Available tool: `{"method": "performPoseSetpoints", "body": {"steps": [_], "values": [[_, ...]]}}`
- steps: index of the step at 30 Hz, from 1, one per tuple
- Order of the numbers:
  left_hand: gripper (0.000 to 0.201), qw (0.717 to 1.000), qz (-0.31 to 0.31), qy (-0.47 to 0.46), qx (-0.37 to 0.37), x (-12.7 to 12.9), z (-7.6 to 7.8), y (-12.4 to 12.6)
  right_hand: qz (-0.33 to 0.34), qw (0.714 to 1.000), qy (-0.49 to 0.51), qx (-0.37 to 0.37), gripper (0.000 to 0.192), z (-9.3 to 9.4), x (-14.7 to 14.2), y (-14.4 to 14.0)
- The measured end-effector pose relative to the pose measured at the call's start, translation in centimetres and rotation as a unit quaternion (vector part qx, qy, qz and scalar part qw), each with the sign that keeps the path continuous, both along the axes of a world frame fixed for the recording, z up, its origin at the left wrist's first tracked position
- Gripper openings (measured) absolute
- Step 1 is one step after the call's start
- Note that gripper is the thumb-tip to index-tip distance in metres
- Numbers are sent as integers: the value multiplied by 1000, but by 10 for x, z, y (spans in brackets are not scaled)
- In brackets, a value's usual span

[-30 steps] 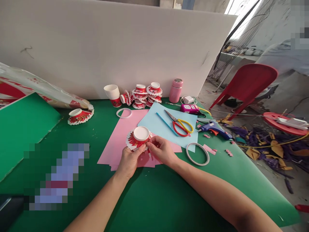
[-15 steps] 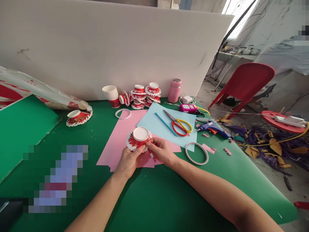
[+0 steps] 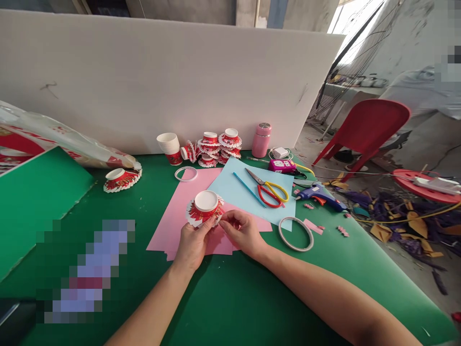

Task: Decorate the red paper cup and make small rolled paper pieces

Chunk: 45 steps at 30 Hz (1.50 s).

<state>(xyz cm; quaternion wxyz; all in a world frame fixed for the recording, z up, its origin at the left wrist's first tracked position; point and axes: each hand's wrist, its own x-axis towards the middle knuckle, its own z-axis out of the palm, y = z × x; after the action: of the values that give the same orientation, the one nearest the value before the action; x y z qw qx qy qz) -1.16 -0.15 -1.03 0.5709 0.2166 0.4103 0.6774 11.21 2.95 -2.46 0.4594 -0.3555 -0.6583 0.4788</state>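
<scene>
Red-and-white paper cup with its wall cut into fringed strips (image 3: 204, 207): sits upside down, white round base facing up, axis roughly vertical with a slight lean away from you. The strips fan outward around the lower edge like a skirt. It is held over the pink paper sheet (image 3: 173, 226), near that sheet's middle. Red print on the wall; no lettering can be read.

Your left hand (image 3: 192, 242) comes up from below, fingers pinched together on the fringe at the near left of the cup. Your right hand (image 3: 243, 230) is just beside it, thumb and forefinger closed on one strip at the cup's near right edge; the other fingers are curled in.

Outward: a light blue paper sheet (image 3: 245, 185) overlaps the pink one on the far right. On it lie a thin blue stick (image 3: 248, 189), long axis running far-left to near-right, and red-and-yellow-handled scissors (image 3: 268, 188), blades pointing far-left. A white tape ring (image 3: 296, 233) lies just right of your right hand, half on the green table cover (image 3: 230, 298). A smaller white ring (image 3: 186, 173) lies at the pink sheet's far corner.

Further back, against the white board (image 3: 162, 81): a stack of plain paper cups (image 3: 170, 146), a pile of finished fringed cups (image 3: 216, 146), a pink bottle (image 3: 261, 139). A blue glue gun (image 3: 319, 194) lies right of the scissors. One more fringed cup (image 3: 121, 179) sits alone to the left. Red plastic chair (image 3: 363, 129) off the table's right side.
</scene>
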Motion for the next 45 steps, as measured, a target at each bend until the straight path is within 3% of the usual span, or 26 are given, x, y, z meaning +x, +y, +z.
{"method": "performPoseSetpoints", "body": {"steps": [12, 22, 35, 45], "values": [[27, 1000, 7, 27, 10, -1, -2, 0, 15, 999, -25, 12, 9, -2, 0, -2], [27, 990, 24, 140, -2, -5, -13, 0, 20, 998, -26, 51, 14, 5, 2, -3], [27, 980, 33, 196, -5, -6, -17, -2, 34, 991, 15, -129, 27, 6, -7, -4], [31, 985, 22, 173, -4, -5, -14, -3, 70, 960, 106, -251, 39, 11, -5, 0]]}}
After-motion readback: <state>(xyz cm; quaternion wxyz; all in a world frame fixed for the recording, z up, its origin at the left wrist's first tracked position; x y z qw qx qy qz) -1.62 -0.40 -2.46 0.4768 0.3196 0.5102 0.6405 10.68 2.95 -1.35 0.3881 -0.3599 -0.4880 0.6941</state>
